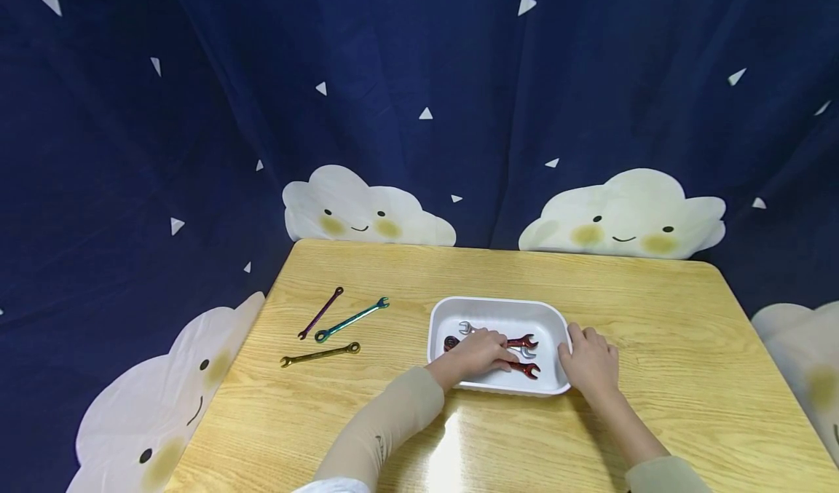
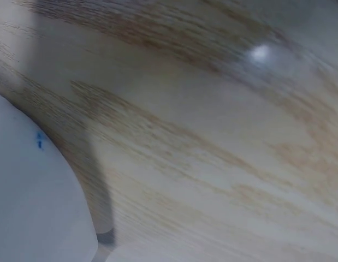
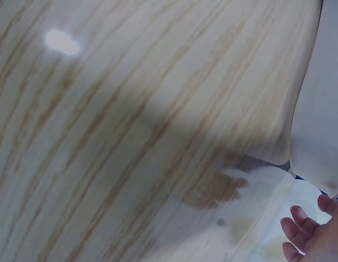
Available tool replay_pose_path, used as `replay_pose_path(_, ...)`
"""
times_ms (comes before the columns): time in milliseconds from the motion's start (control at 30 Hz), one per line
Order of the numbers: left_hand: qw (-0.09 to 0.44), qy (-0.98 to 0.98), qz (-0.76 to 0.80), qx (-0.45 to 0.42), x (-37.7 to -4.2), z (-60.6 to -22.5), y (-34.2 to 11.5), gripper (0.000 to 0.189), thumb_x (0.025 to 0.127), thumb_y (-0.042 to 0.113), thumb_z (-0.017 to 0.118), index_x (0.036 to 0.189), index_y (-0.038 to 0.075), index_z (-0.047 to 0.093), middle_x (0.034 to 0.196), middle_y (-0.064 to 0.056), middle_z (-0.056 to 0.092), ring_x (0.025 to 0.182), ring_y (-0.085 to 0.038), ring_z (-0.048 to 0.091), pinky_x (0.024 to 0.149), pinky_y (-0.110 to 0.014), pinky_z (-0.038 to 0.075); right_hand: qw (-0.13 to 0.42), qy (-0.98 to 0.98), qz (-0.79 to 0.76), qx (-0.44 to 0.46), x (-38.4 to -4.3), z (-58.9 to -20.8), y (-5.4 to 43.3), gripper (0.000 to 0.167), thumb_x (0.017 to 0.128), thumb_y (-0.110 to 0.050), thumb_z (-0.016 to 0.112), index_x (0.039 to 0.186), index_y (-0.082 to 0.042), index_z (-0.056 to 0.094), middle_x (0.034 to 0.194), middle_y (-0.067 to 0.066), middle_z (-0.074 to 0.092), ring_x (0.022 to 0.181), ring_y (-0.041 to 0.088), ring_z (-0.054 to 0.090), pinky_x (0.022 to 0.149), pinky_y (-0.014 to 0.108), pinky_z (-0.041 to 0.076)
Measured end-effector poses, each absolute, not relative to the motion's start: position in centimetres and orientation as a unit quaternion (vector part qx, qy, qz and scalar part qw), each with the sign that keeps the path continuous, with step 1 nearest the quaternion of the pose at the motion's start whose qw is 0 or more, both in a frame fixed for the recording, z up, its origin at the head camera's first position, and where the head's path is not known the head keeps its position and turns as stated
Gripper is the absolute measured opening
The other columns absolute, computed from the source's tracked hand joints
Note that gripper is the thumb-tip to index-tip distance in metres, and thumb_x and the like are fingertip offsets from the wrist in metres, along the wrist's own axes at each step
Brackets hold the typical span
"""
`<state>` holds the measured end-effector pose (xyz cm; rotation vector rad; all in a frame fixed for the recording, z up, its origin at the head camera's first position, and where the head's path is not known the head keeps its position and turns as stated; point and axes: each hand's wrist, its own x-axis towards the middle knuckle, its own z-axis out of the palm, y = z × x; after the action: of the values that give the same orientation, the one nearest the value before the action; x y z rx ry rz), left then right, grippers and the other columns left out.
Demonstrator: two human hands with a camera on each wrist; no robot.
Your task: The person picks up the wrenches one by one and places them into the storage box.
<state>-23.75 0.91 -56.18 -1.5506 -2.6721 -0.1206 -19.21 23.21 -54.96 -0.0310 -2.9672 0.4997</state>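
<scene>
A white tray [image 1: 501,387] holds red combination wrenches [image 1: 526,369] and silver wrenches [image 1: 466,328]. Reaching in over its left side, my left hand [image 1: 478,352] has its fingers curled down around a red wrench, hiding the middle of the pile. Open ends of two red wrenches stick out right of those fingers, and a dark ring end shows left of the hand. At the tray's right wall, my right hand [image 1: 592,362] holds the rim, thumb at the inner side and fingers outside. In the right wrist view, its other fingers [image 3: 300,229] hang loosely bent beside the tray.
Left of the tray, a purple wrench [image 1: 321,313], a blue-green wrench [image 1: 352,320] and a gold wrench [image 1: 320,355] lie apart on the wooden table [image 1: 406,278]. Behind the table hangs a dark blue curtain [image 1: 406,56] with cloud shapes.
</scene>
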Motion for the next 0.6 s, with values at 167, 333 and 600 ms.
replay_pose_path(167, 0.025, -0.863, -0.029, -0.503, -23.68, -56.25, 0.94, 0.03, 0.084, 0.042, 0.057, 0.112, 0.034, 0.065, 0.088, 0.01, 0.057, 0.078, -0.002, 0.049, 0.07, -0.016, 0.036, 0.07, -0.984, 0.164, -0.011, -19.22, -55.03, 23.19, 0.033, 0.088, -0.024, 0.046, 0.112, -0.003, 0.047, 0.1, 0.026, 0.051, 0.094, 0.044, 0.048, 0.08, 0.059, 0.032)
replay_pose_path(333, 0.031, -0.861, -0.026, -0.507, -23.71, -56.37, 0.97, 0.029, 0.085, 0.042, 0.057, 0.111, 0.034, 0.066, 0.088, 0.01, 0.058, 0.079, -0.003, 0.05, 0.07, -0.016, 0.037, 0.076, -0.983, 0.165, -0.011, -19.25, -55.16, 23.17, 0.032, 0.087, -0.023, 0.046, 0.112, -0.003, 0.048, 0.099, 0.026, 0.051, 0.094, 0.044, 0.048, 0.08, 0.059, 0.031)
replay_pose_path(600, 0.027, -0.864, -0.031, -0.502, -23.74, -56.23, 0.95, 0.028, 0.085, 0.042, 0.057, 0.111, 0.034, 0.066, 0.091, 0.01, 0.057, 0.081, -0.003, 0.05, 0.071, -0.017, 0.037, 0.068, -0.984, 0.163, -0.011, -19.3, -55.17, 23.24, 0.036, 0.088, -0.025, 0.045, 0.116, -0.002, 0.046, 0.101, 0.027, 0.05, 0.095, 0.045, 0.047, 0.08, 0.059, 0.031)
